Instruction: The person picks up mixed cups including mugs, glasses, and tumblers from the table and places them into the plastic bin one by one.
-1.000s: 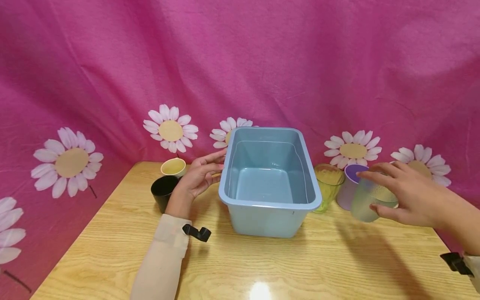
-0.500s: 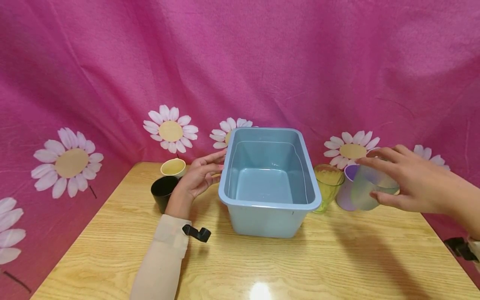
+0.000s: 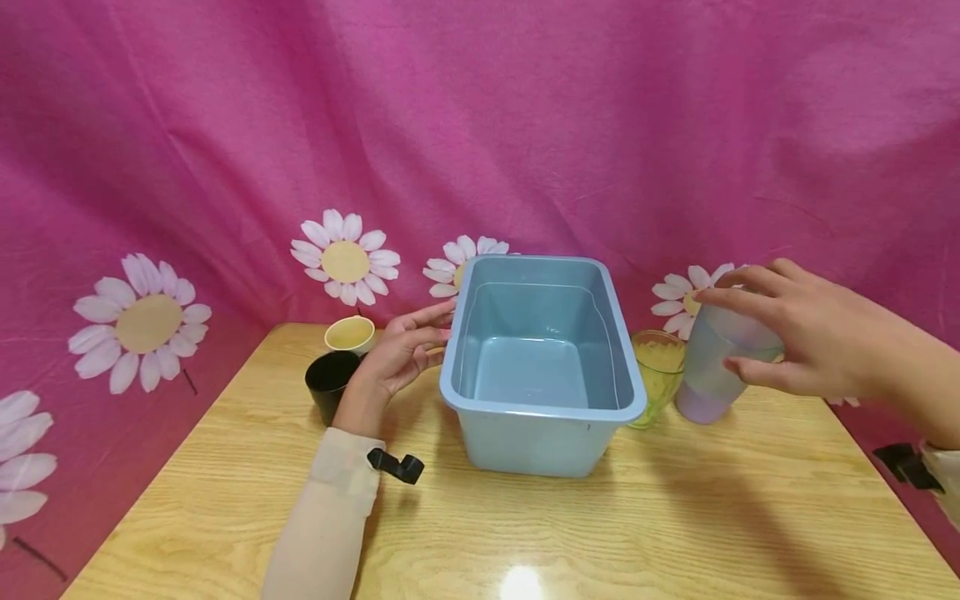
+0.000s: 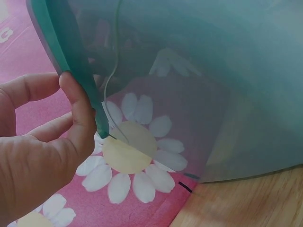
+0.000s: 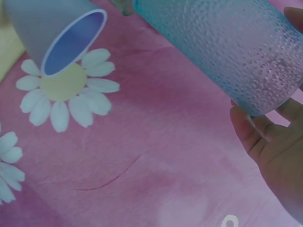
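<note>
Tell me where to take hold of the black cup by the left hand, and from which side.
Take the black cup around its wall just below the rim, coming from the left or front. It stands upright with its mouth open; the left hand is close on its right and the cream cup stands just behind, so those sides are crowded.

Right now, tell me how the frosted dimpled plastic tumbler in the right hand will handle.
The frosted dimpled plastic tumbler looks hollow and thin-walled, so it is probably light. Its dimpled skin should give the right hand some grip. Tall and narrow, it may tip or roll if set down carelessly.
</note>
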{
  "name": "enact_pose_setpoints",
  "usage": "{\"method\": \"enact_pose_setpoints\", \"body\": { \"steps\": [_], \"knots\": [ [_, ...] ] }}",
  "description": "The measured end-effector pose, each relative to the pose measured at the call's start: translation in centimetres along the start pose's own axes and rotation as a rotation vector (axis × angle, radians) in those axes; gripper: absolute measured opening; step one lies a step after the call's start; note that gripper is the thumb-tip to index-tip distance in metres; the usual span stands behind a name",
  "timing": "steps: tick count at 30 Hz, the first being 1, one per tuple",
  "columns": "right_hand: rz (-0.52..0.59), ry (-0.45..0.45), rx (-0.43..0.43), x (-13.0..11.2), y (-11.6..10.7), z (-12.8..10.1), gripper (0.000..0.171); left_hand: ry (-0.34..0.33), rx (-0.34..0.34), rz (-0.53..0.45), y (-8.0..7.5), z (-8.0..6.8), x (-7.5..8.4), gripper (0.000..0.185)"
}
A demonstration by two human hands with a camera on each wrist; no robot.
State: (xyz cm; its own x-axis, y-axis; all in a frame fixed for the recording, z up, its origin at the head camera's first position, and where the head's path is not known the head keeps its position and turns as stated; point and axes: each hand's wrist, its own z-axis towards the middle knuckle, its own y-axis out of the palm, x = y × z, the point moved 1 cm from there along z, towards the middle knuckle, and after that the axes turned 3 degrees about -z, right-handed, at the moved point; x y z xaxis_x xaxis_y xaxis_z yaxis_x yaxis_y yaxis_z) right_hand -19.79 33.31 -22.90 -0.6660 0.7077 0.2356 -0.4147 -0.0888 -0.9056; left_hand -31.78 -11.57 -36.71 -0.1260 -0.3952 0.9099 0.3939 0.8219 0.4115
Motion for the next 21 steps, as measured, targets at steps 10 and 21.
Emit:
{"method": "enact_pose_setpoints", "body": {
  "steps": [10,21],
  "knots": [
    [0.026,-0.021,0.017,-0.5,-0.9,2.7,0.074,0.005,0.000,0.003,0.0,-0.1,0.1,0.056],
    [0.041,-0.070,0.019,-1.4,-1.4,5.6,0.069,0.005,-0.009,-0.003,0.0,0.0,0.0,0.057]
  ]
}}
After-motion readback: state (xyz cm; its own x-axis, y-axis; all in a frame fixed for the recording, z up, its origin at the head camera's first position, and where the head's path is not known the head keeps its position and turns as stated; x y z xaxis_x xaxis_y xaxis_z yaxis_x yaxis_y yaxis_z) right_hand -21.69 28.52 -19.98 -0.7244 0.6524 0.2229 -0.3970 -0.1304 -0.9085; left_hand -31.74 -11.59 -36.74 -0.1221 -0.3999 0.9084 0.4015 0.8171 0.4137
